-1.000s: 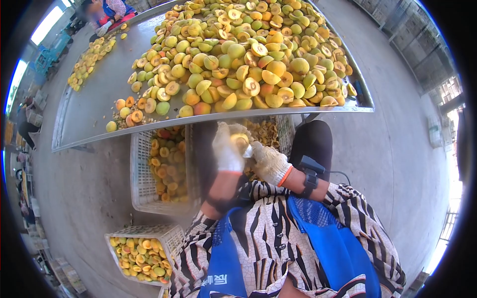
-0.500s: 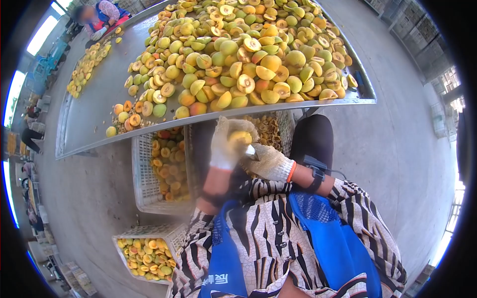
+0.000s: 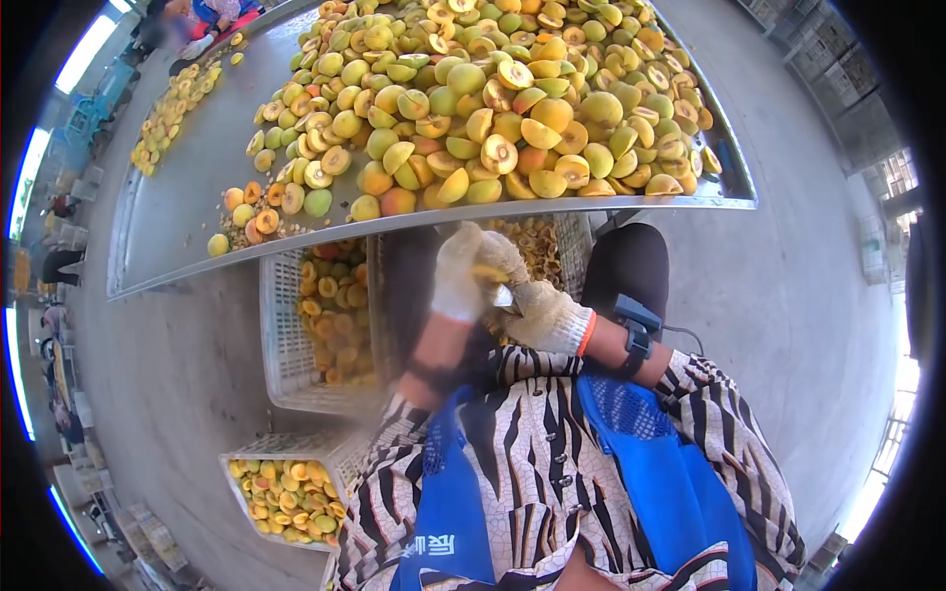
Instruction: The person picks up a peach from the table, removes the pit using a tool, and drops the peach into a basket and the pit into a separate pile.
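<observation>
Over my lap, below the table edge, both hands work close together in cream knitted gloves. My left hand [image 3: 467,268], somewhat blurred, has its fingers closed around a yellow stone-fruit half [image 3: 489,273], mostly hidden by the glove. Against it, my right hand [image 3: 548,317] grips a small tool with a shiny metal blade [image 3: 505,295]; its handle is covered by the fingers. Just beyond the hands, a crate [image 3: 574,251] between my knees holds brownish-yellow scraps. Above lies a large heap of halved yellow-green stone fruit [image 3: 493,108], many with stones showing.
The metal table [image 3: 197,231] has a raised rim close above my hands. To the left stand a white crate of fruit [image 3: 281,335] and, nearer me, a second crate of yellow halves [image 3: 335,468]. Another person [image 3: 212,20] sits at the table's far left corner.
My left hand has turned and closed further over the fruit half, so less of it shows. The hands remain together, and the view has shifted slightly.
</observation>
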Motion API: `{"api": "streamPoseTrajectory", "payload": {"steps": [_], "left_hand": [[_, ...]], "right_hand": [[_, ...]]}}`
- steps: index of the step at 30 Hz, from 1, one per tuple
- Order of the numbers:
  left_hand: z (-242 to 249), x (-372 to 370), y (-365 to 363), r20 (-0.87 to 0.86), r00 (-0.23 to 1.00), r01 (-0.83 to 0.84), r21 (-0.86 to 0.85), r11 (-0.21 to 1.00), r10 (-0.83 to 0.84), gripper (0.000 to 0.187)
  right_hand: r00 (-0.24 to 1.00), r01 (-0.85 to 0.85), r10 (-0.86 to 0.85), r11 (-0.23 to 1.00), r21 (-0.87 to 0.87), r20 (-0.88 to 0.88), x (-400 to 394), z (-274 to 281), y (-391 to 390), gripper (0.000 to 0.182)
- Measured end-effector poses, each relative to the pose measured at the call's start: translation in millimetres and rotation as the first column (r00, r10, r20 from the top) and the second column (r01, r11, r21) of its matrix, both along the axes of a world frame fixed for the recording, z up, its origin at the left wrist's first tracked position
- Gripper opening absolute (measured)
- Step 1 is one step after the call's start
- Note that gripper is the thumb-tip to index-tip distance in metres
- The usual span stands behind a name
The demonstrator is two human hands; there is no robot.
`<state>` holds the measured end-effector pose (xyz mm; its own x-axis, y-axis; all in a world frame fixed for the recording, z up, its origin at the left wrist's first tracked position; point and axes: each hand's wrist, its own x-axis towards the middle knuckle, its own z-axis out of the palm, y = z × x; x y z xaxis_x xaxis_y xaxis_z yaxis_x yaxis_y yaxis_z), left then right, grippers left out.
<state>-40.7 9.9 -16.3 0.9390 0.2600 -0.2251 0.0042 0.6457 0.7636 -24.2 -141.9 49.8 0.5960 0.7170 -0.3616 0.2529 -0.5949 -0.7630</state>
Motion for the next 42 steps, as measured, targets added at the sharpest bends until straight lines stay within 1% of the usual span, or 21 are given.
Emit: {"api": "streamPoseTrajectory", "payload": {"steps": [1, 4, 6, 8, 10, 11, 14, 15, 16, 17, 18, 19, 20, 22, 25, 27, 30, 35, 37, 40, 42], "left_hand": [[-2.2, 0.8, 2.6, 0.045, 0.998, 0.049, -0.008, 0.999, -0.049, 0.038], [2.5, 0.1, 8.8, 0.199, 0.966, 0.181, -0.077, 0.980, -0.163, 0.034], [13.5, 0.6, 2.4, 0.338, 0.923, 0.259, -0.193, 0.946, -0.184, 0.032], [6.2, -1.3, 2.3, 0.303, 0.930, 0.261, -0.150, 0.954, -0.207, 0.033], [-1.7, -0.4, 7.7, 0.169, 0.965, 0.182, 0.117, 0.976, -0.200, 0.034], [-4.4, 0.9, 13.2, 0.059, 0.987, 0.121, 0.362, 0.924, -0.152, 0.034], [45.6, -1.0, 41.7, 0.054, 0.998, -0.037, 0.020, 0.999, 0.036, 0.021], [42.0, -3.0, 58.9, -0.067, 0.945, -0.314, 0.098, 0.944, 0.321, 0.017], [44.2, -12.7, 79.4, 0.069, 0.908, -0.416, 0.269, 0.869, 0.414, 0.013], [49.5, -19.4, 101.0, -0.003, 0.811, -0.507, 0.498, 0.704, 0.586, 0.012], [38.5, -26.0, 132.4, 0.248, 0.777, -0.454, 0.857, 0.243, 0.578, 0.014], [42.7, -34.4, 152.2, 0.305, 0.758, -0.299, 0.948, -0.107, 0.577, 0.018], [34.5, -34.1, 168.8, 0.294, 0.733, -0.318, 0.945, -0.074, 0.613, 0.021], [34.8, -23.5, 185.2, 0.181, 0.807, -0.085, 0.978, -0.192, 0.562, 0.029], [37.3, 19.1, 185.1, -0.246, 0.811, 0.368, 0.920, -0.135, 0.531, 0.050], [40.4, 45.3, 181.8, -0.418, 0.779, 0.571, 0.781, -0.253, 0.468, 0.059], [44.6, 69.0, 196.7, -0.628, 0.672, 0.700, 0.711, -0.060, 0.393, 0.059], [28.8, 65.3, 218.3, -0.579, 0.746, 0.622, 0.782, -0.036, 0.329, 0.060], [36.7, 56.3, 214.2, -0.509, 0.776, 0.537, 0.843, 0.033, 0.372, 0.058], [29.0, 40.0, 220.4, -0.251, 0.905, 0.103, 0.912, 0.398, 0.342, 0.051], [13.6, 31.6, 219.9, -0.099, 0.938, -0.224, 0.561, 0.797, 0.332, 0.044]], "right_hand": [[0.999, -0.002, 0.001, 1.000, 0.026, 0.033, 1.2, -4.2, -0.2, 0.032], [0.888, -0.123, 0.139, 0.990, 0.065, -0.438, 14.2, 12.4, -11.0, 0.031], [0.588, -0.007, 0.145, 0.985, 0.174, -0.796, 27.2, -18.8, -20.4, 0.024], [0.369, 0.111, 0.159, 0.971, 0.214, -0.916, 28.6, -40.6, -27.6, 0.023], [0.395, 0.132, 0.169, 0.962, 0.238, -0.903, 27.5, -38.6, -29.1, 0.023], [0.432, 0.114, 0.179, 0.961, 0.251, -0.884, 30.0, -33.7, -30.0, 0.024], [0.514, 0.025, 0.100, 0.991, 0.131, -0.852, 48.2, 15.0, -29.9, 0.027], [0.549, 0.156, 0.040, 0.976, 0.150, -0.835, 46.1, 30.2, -27.9, 0.029], [0.641, 0.217, -0.077, 0.973, 0.084, -0.763, 46.7, 25.2, -26.3, 0.028], [0.715, 0.285, -0.192, 0.958, 0.029, -0.672, 48.5, 13.3, -25.7, 0.028], [0.766, 0.360, -0.305, 0.933, -0.016, -0.565, 50.0, -1.1, -26.3, 0.028], [0.743, 0.417, -0.354, 0.908, -0.021, -0.569, 50.7, -20.3, -30.0, 0.027], [0.728, 0.436, -0.359, 0.900, -0.010, -0.584, 50.9, -28.2, -30.8, 0.026], [0.699, 0.473, -0.370, 0.881, 0.006, -0.612, 50.5, -35.2, -30.9, 0.024], [0.769, 0.424, -0.324, 0.903, 0.062, -0.551, 45.9, -37.7, -18.4, 0.021], [0.793, 0.403, -0.297, 0.910, 0.093, -0.532, 41.2, -36.1, -11.6, 0.020], [0.743, 0.435, -0.309, 0.897, 0.077, -0.594, 36.1, -23.9, -10.4, 0.019], [0.974, 0.104, -0.058, 0.973, 0.205, -0.218, 34.4, -28.2, -24.6, 0.020], [0.976, 0.145, -0.083, 0.939, 0.313, -0.203, 29.3, -44.4, -30.1, 0.020], [0.919, 0.293, -0.209, 0.929, 0.225, -0.335, 24.6, -42.2, -36.8, 0.020], [0.857, 0.393, -0.312, 0.911, 0.127, -0.409, 21.8, -33.6, -37.3, 0.020]]}}
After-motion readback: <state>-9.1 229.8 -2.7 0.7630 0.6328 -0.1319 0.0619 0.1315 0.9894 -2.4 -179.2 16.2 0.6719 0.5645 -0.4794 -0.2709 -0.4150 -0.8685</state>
